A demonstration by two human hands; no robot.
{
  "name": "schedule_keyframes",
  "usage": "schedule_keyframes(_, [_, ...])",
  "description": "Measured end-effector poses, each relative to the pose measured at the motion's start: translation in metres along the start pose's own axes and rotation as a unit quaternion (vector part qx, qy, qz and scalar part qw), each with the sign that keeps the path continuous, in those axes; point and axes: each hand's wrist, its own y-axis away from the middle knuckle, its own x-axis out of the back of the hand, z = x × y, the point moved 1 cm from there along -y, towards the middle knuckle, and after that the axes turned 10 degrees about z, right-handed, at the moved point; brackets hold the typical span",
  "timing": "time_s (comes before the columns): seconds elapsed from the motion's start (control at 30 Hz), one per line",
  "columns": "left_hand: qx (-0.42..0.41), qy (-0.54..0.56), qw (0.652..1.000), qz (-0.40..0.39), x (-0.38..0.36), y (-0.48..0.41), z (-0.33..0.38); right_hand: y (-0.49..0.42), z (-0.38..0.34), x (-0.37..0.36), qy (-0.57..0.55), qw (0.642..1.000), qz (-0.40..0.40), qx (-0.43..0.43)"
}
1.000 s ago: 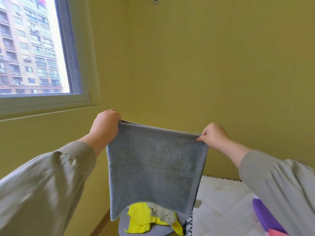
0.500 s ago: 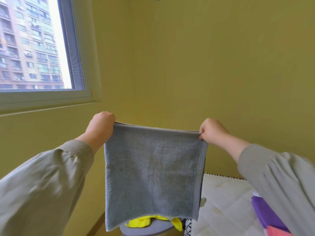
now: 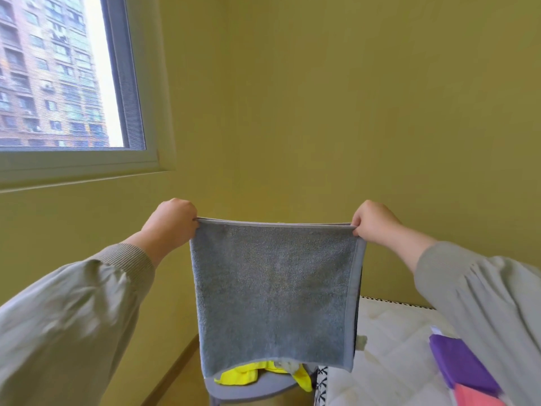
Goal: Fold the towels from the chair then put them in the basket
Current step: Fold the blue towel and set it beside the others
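Left hand (image 3: 171, 221), right hand (image 3: 373, 222) pinch hanging grey towel (image 3: 275, 294).

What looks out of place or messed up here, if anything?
Nothing looks damaged or spilled. The gray towel hangs flat and level, pinched at its top corners by the left hand and right hand. The yellow towel lies crumpled on the chair, simply not yet folded.

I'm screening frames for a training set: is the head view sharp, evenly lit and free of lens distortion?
Head view: the grey terry towel, left hand and right hand are sharp; the left grey-green sleeve smears slightly; the white window frame leans and bows, wide-angle distortion; the sky strip in the window is blown out.
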Motion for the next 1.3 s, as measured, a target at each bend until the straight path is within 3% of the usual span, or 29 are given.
schedule_keyframes(0.27, [0.097,0.153,0.983,0.028,-0.002,0.001,0.001,0.002,0.019,0.000,-0.102,0.994,-0.029,-0.033])
schedule_keyframes(0.6, [0.172,0.220,0.958,0.061,-0.013,0.003,-0.009,0.002,0.010,-0.004,-0.061,0.994,-0.077,0.053])
schedule_keyframes(0.73, [0.182,0.252,0.948,0.070,-0.018,0.009,-0.010,0.002,0.013,-0.007,-0.114,0.992,-0.054,0.018])
schedule_keyframes(0.87, [0.200,0.261,0.944,0.020,-0.030,0.012,-0.006,0.004,0.017,-0.009,-0.135,0.989,-0.058,-0.032])
schedule_keyframes(0.93, [0.248,0.319,0.915,-0.002,-0.036,0.016,-0.003,0.006,0.023,-0.008,-0.159,0.984,-0.049,-0.063])
schedule_keyframes(1.1, [0.319,0.515,0.795,-0.034,-0.045,0.020,0.020,0.014,0.043,-0.006,-0.255,0.955,-0.023,-0.149])
schedule_keyframes(1.17, [0.324,0.534,0.780,-0.036,-0.046,0.021,0.036,0.018,0.053,-0.005,-0.287,0.941,-0.020,-0.179])
schedule_keyframes(1.3, [0.315,0.526,0.789,-0.029,-0.049,0.020,0.063,0.024,0.074,0.001,-0.305,0.929,0.009,-0.208])
